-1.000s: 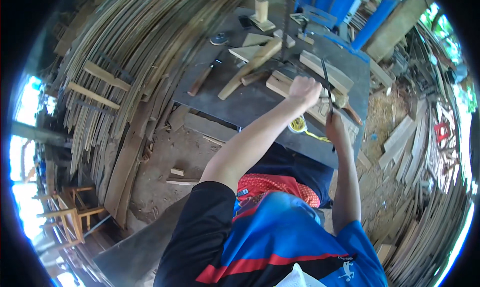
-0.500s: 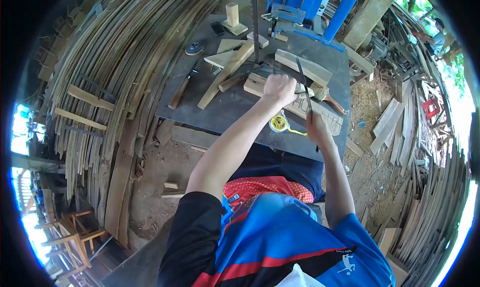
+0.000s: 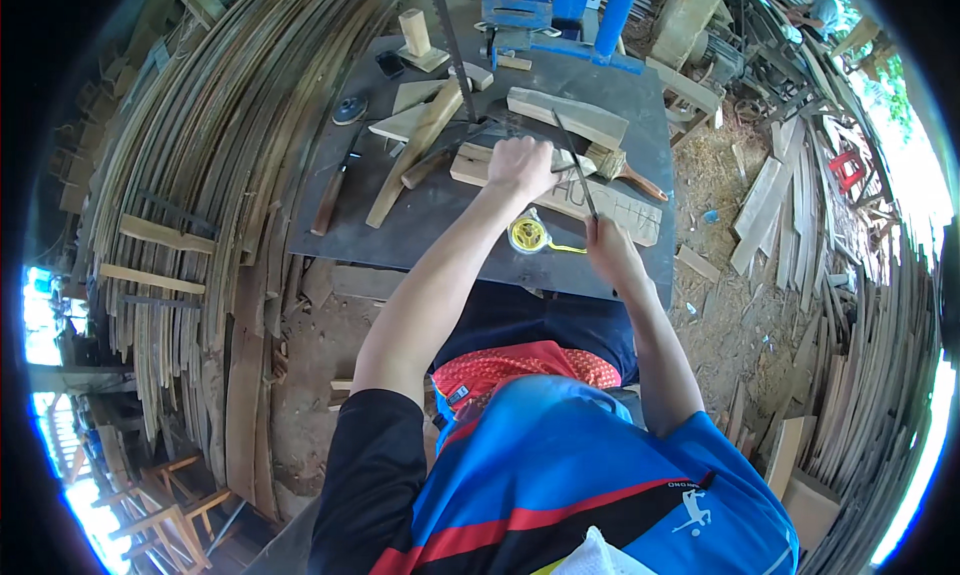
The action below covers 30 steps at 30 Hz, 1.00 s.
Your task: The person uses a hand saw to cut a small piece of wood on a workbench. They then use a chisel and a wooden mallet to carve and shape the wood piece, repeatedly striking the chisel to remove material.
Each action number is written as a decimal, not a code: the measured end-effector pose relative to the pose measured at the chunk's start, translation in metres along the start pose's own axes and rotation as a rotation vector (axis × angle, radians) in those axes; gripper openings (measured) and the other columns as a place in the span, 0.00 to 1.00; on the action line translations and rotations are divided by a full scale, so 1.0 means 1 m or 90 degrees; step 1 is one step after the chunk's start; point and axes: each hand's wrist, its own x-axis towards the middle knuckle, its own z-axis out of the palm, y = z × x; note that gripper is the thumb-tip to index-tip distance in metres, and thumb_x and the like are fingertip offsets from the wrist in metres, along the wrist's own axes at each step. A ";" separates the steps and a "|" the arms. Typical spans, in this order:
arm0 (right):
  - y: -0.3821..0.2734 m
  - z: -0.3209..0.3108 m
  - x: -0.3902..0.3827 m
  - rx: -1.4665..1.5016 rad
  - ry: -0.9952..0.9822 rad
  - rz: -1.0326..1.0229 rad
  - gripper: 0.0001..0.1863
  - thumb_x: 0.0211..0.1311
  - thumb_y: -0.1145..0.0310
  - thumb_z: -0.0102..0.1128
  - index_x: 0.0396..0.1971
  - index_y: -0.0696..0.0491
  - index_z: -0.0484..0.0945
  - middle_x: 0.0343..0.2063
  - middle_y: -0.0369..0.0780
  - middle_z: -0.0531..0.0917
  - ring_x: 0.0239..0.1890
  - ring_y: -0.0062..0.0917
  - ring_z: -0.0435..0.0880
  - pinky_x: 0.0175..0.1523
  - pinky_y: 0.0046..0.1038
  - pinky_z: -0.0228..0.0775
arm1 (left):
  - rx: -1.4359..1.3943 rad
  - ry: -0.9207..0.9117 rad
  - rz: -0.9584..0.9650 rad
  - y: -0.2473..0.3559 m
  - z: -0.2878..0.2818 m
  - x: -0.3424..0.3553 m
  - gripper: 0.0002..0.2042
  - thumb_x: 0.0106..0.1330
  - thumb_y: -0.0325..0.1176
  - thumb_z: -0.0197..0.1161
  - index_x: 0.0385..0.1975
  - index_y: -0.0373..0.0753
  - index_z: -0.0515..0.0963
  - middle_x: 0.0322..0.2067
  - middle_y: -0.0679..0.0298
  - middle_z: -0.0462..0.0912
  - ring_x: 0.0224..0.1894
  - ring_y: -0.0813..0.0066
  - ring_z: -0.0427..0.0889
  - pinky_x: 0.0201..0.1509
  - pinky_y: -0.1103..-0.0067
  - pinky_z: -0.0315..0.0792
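Observation:
My left hand is closed above the lettered wooden board on the dark table, with a short pale piece sticking out on its right; its kind I cannot make out. In my right hand, lower and to the right, is a long thin dark tool, like a file, slanting up and left across that piece. Just beyond lies a paintbrush with a brown handle. Between my forearms rests a yellow tape measure, its tape partly drawn out toward my right hand.
A wood block lies behind my hands. To the left are a long wooden strip, a brown-handled tool and a round disc. A saw blade rises near blue machinery. Stacked timber flanks the table.
The whole view has shifted, moving the table and its things left and slightly up. The dark tool in my right hand slants a little more. Both hands keep their hold.

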 end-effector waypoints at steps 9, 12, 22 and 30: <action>0.001 -0.003 0.012 0.019 -0.009 -0.017 0.15 0.69 0.65 0.47 0.35 0.63 0.75 0.31 0.60 0.81 0.39 0.57 0.80 0.46 0.54 0.70 | 0.023 0.009 0.074 0.015 0.000 -0.014 0.25 0.56 0.59 0.66 0.41 0.42 0.81 0.27 0.51 0.85 0.33 0.55 0.87 0.38 0.64 0.80; -0.003 -0.005 0.030 -0.002 0.004 -0.024 0.14 0.68 0.66 0.48 0.35 0.63 0.75 0.31 0.60 0.81 0.39 0.57 0.81 0.45 0.54 0.71 | 0.041 0.033 0.040 0.019 -0.002 -0.015 0.24 0.57 0.57 0.67 0.44 0.43 0.80 0.27 0.51 0.85 0.33 0.56 0.87 0.37 0.64 0.80; 0.007 -0.012 -0.014 0.043 0.019 -0.041 0.15 0.67 0.67 0.49 0.31 0.65 0.78 0.30 0.61 0.81 0.38 0.57 0.81 0.45 0.52 0.72 | 0.030 0.012 0.061 0.016 -0.002 -0.017 0.19 0.58 0.51 0.68 0.39 0.43 0.79 0.25 0.53 0.85 0.32 0.55 0.86 0.36 0.64 0.79; 0.009 0.005 0.012 0.005 -0.001 0.003 0.18 0.70 0.64 0.46 0.33 0.64 0.78 0.32 0.61 0.81 0.41 0.56 0.81 0.46 0.51 0.71 | 0.055 0.021 -0.007 0.017 -0.005 -0.008 0.23 0.57 0.57 0.67 0.43 0.46 0.81 0.28 0.52 0.86 0.35 0.55 0.86 0.37 0.64 0.80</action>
